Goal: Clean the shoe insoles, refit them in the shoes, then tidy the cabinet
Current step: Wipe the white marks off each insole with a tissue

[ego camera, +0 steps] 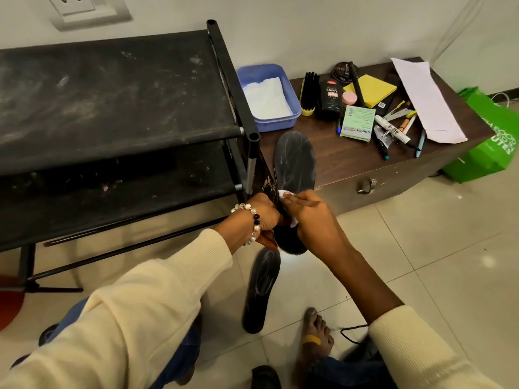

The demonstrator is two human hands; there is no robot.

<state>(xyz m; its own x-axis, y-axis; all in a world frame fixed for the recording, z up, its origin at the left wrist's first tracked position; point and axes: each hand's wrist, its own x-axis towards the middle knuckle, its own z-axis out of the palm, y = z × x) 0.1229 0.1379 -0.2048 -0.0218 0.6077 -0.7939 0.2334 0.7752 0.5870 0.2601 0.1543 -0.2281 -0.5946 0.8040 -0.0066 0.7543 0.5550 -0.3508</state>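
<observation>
Head view, left hand (264,217) gripping dark scuffed insole (295,161), right hand (311,217) pressing white wipe (283,195)

Rack (112,88) left of cabinet (393,175); tub (292,105) on cabinet beside rack; second insole (261,293) on floor below hands.
</observation>
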